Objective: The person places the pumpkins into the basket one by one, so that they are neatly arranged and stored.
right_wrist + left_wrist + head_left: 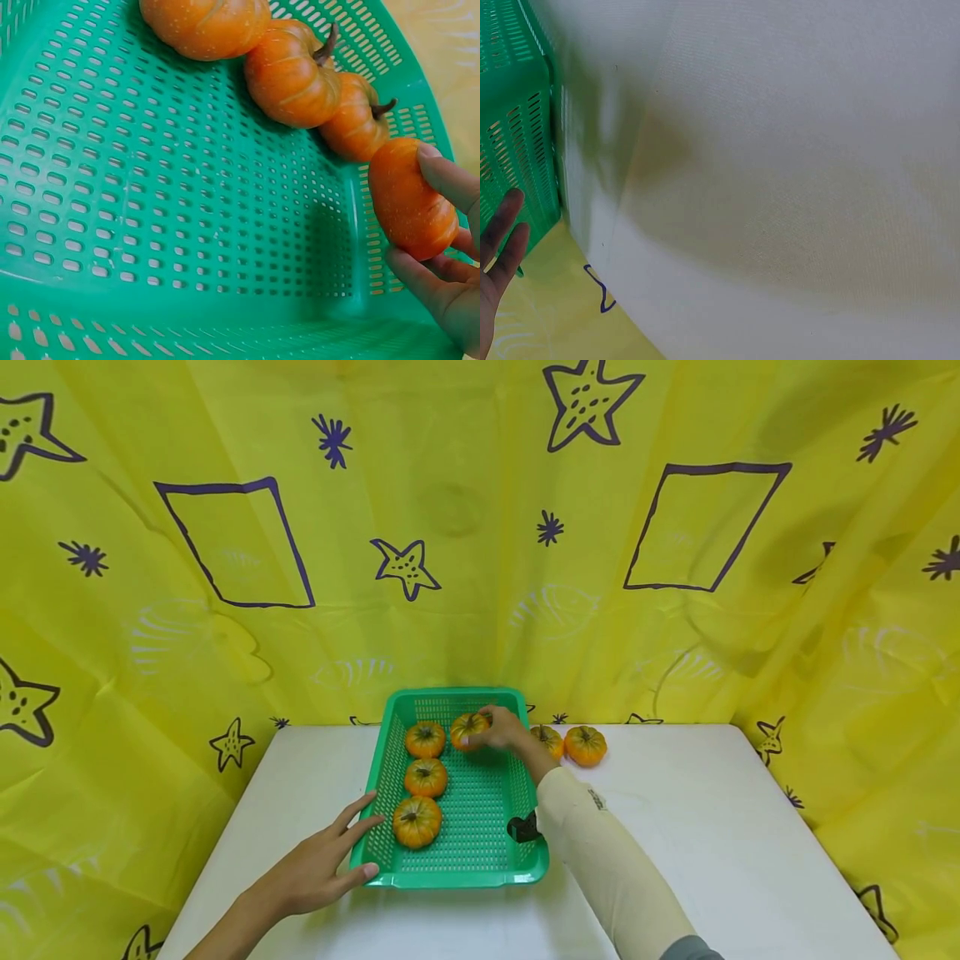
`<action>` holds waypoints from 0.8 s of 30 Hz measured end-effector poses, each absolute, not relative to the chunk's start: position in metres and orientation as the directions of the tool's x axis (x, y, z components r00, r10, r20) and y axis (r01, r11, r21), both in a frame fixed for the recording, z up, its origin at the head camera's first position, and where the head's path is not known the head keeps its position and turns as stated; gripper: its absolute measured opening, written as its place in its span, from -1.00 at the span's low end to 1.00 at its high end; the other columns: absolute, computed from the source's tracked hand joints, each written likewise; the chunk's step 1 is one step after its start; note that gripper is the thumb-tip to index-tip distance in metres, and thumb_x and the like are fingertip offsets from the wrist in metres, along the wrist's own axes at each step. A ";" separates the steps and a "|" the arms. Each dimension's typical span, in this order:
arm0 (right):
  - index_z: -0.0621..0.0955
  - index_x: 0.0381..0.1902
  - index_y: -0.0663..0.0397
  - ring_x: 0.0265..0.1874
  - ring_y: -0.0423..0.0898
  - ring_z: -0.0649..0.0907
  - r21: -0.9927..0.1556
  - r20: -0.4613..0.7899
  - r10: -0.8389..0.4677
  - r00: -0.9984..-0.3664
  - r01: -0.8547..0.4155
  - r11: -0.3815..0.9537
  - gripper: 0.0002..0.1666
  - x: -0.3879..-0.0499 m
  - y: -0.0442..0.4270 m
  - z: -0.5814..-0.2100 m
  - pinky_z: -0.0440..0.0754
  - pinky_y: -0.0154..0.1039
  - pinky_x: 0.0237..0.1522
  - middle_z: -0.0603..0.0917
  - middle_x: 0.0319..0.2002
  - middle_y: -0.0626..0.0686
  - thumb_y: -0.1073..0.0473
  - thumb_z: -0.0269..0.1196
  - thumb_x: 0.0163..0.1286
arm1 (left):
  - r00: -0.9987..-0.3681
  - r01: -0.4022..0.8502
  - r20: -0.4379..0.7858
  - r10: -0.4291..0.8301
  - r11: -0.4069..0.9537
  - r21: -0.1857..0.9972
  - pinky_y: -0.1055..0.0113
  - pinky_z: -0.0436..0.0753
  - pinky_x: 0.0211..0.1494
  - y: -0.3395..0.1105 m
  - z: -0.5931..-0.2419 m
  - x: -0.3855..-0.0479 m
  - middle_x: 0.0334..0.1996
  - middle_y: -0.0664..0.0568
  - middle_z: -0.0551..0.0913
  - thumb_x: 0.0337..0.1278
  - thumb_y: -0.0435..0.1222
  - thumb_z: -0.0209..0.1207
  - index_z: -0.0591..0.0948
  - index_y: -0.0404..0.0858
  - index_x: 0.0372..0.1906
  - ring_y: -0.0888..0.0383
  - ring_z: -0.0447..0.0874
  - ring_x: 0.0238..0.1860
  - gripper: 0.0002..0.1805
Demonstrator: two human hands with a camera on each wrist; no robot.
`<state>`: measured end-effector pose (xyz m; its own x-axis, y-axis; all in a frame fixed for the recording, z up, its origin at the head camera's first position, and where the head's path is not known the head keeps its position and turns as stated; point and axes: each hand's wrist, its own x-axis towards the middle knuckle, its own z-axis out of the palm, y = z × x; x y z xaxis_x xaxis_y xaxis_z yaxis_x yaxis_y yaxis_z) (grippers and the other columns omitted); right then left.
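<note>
A green plastic basket (480, 878) with slotted walls stands on the white table, and three small orange pumpkins line its left side: one at the back (425, 739), one in the middle (426, 777) and one at the front (417, 822). My right hand (502, 729) reaches into the back of the basket and grips another pumpkin (409, 199) between thumb and fingers; in the right wrist view it is held above the basket floor. My left hand (322, 864) touches the basket's left rim with its fingers extended. Only some left fingers (506, 244) show in the left wrist view.
Two more pumpkins, one partly behind the right forearm (547, 740) and one beside it (586, 745), sit on the white table (675, 827) right of the basket. A yellow patterned curtain (480, 527) hangs behind and along both sides. A black object (523, 828) shows by the right sleeve.
</note>
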<state>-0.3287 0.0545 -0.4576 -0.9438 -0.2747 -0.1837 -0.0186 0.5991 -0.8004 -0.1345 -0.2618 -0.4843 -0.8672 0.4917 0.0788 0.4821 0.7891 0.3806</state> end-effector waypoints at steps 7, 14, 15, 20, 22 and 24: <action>0.38 0.42 0.23 0.25 0.27 0.51 -0.761 -0.185 -0.238 -0.954 -0.014 0.649 -0.10 -0.330 0.048 -0.464 0.53 0.09 0.26 0.46 0.31 0.35 0.06 0.49 0.22 | -0.862 0.493 0.090 0.499 0.784 0.377 -0.06 0.68 0.01 -0.262 -0.484 -0.135 0.61 0.04 0.03 0.35 0.03 0.18 0.39 -0.09 0.47 -0.12 0.64 0.20 -0.34; 0.38 0.43 0.25 0.34 0.30 0.44 -0.731 -0.204 -0.223 -0.953 -0.004 0.682 -0.10 -0.329 0.045 -0.470 0.47 0.11 0.32 0.41 0.38 0.35 0.06 0.48 0.23 | -0.863 0.493 0.090 0.498 0.786 0.372 -0.06 0.68 0.02 -0.262 -0.482 -0.134 0.61 0.02 0.05 0.35 0.03 0.19 0.39 -0.10 0.46 -0.11 0.64 0.19 -0.34; 0.37 0.43 0.25 0.34 0.30 0.44 -0.734 -0.207 -0.221 -0.953 0.002 0.679 -0.10 -0.329 0.044 -0.470 0.47 0.12 0.32 0.41 0.38 0.35 0.07 0.48 0.23 | -0.863 0.492 0.090 0.497 0.786 0.373 -0.06 0.68 0.01 -0.261 -0.482 -0.134 0.61 0.02 0.05 0.35 0.03 0.19 0.39 -0.10 0.46 -0.11 0.64 0.19 -0.34; 0.39 0.35 0.32 0.26 0.29 0.50 -0.750 -0.207 -0.199 -0.958 0.024 0.661 -0.13 -0.327 0.043 -0.473 0.50 0.10 0.28 0.48 0.28 0.37 0.10 0.50 0.19 | -0.861 0.495 0.093 0.499 0.785 0.373 -0.06 0.68 0.02 -0.261 -0.482 -0.134 0.60 -0.01 0.07 0.34 0.02 0.19 0.40 -0.11 0.46 -0.11 0.64 0.20 -0.34; 0.40 0.32 0.33 0.23 0.29 0.52 -0.752 -0.206 -0.197 -0.959 0.026 0.658 -0.16 -0.327 0.043 -0.475 0.52 0.09 0.26 0.50 0.25 0.37 0.11 0.51 0.18 | -0.861 0.495 0.092 0.500 0.786 0.369 -0.05 0.68 0.02 -0.261 -0.482 -0.134 0.60 -0.01 0.07 0.35 0.02 0.19 0.40 -0.11 0.46 -0.11 0.63 0.21 -0.34; 0.41 0.31 0.32 0.23 0.28 0.52 -0.752 -0.205 -0.198 -0.958 0.025 0.658 -0.17 -0.328 0.043 -0.476 0.52 0.09 0.25 0.51 0.24 0.37 0.11 0.51 0.18 | -0.861 0.496 0.093 0.499 0.787 0.366 -0.05 0.68 0.03 -0.261 -0.483 -0.134 0.60 0.00 0.07 0.35 0.02 0.19 0.39 -0.11 0.46 -0.10 0.63 0.21 -0.34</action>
<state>-0.3276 0.0430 -0.4765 -0.9584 -0.1985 -0.2053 0.0249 0.6582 -0.7525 -0.1335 -0.2613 -0.4825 -0.8614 0.4994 0.0926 0.4958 0.7873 0.3665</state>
